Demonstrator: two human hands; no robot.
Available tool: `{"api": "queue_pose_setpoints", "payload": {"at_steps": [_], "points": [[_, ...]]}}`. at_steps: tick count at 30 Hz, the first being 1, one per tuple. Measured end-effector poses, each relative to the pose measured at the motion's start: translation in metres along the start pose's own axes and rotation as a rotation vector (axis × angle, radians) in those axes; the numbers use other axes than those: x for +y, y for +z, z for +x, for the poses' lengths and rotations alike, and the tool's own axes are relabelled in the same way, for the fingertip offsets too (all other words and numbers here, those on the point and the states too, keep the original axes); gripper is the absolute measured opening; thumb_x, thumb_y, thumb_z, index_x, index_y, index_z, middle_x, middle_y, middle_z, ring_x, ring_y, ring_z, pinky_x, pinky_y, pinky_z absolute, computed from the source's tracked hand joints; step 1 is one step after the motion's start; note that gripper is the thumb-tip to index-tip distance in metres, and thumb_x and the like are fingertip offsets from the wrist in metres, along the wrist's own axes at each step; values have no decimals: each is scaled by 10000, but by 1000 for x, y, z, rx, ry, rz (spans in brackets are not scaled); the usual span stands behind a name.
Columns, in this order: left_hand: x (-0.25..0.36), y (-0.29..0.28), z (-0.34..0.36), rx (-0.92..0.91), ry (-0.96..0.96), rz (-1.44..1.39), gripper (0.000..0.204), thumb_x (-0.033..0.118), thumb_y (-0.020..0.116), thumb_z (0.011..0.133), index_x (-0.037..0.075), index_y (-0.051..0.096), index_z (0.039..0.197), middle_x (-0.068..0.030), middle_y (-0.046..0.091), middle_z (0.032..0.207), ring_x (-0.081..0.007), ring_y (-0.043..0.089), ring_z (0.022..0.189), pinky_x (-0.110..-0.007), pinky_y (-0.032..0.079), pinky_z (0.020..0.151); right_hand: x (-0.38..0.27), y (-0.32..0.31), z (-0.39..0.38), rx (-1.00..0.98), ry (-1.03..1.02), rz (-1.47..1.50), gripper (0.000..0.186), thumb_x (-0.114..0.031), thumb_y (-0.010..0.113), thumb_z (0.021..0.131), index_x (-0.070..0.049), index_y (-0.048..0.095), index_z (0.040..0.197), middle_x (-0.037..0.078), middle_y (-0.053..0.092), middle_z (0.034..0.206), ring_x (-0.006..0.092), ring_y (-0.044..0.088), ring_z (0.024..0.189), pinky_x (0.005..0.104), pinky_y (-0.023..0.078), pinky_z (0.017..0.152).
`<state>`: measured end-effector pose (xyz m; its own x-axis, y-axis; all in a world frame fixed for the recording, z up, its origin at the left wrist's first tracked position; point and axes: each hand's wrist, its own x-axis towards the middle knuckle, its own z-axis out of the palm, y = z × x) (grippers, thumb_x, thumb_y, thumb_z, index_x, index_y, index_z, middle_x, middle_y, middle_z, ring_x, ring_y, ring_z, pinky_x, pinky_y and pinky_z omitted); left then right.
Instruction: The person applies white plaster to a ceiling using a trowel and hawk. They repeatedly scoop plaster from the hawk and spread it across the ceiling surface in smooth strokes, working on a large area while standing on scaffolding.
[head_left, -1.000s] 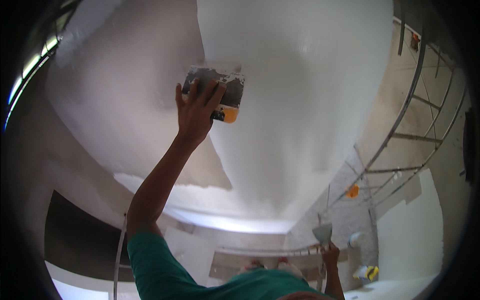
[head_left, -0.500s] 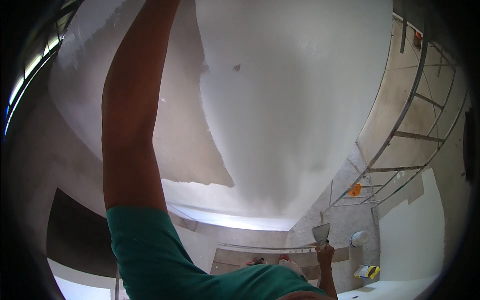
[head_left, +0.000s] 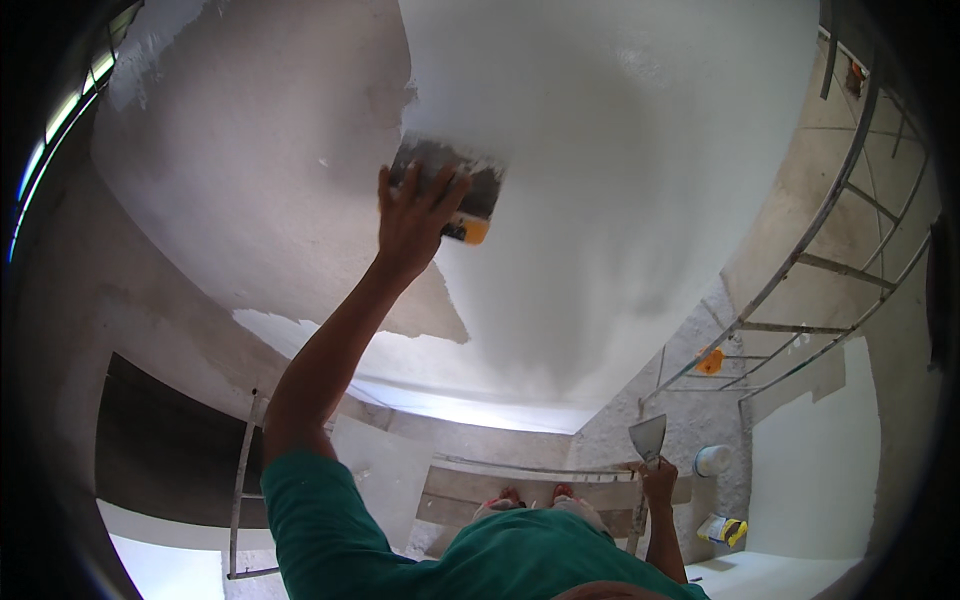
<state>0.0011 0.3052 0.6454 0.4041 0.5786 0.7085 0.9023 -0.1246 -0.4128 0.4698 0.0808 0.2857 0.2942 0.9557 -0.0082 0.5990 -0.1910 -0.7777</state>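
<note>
The left hand (head_left: 412,222) grips a dark rectangular blade (head_left: 483,188), the right hand (head_left: 658,483) a grey triangular scraper (head_left: 648,434). White coating (head_left: 610,210) spreads right of the blade; beige surface (head_left: 285,180) left looks uncoated.

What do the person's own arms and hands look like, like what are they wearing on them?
The left hand and right hand are bare, without gloves. A short, plain green sleeve covers the left upper arm, matching the shirt. The right sleeve isn't clearly visible.

Plain green shirt (head_left: 560,545) with short sleeves (head_left: 320,520), bare forearms (head_left: 345,345), pale legwear (head_left: 492,508)
</note>
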Motion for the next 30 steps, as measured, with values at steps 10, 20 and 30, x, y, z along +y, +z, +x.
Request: {"api": "queue_pose_setpoints", "payload": {"at_steps": [10, 20, 30], "points": [[-55, -137, 213, 555, -26, 202, 726, 16, 647, 729, 266, 442, 1378, 10, 491, 1372, -300, 455, 1242, -595, 313, 1018, 16, 13, -6, 24, 63, 64, 199, -129, 708, 620, 32, 608, 679, 195, 611, 616, 336, 599, 583, 447, 462, 589], [-42, -60, 244, 565, -89, 225, 729, -16, 595, 738, 293, 437, 1379, 14, 512, 1352, -300, 451, 1258, -603, 323, 1005, 71, 19, -23, 104, 101, 105, 238, -160, 687, 602, 45, 596, 682, 213, 588, 598, 363, 593, 580, 446, 459, 574], [-80, -192, 303, 542, -54, 132, 606, -18, 520, 784, 201, 484, 1348, -51, 536, 1313, -298, 482, 1213, -582, 312, 1032, 46, 20, -4, 13, 5, 75, 217, -159, 671, 619, 35, 583, 656, 208, 590, 615, 374, 592, 617, 456, 467, 615]]}}
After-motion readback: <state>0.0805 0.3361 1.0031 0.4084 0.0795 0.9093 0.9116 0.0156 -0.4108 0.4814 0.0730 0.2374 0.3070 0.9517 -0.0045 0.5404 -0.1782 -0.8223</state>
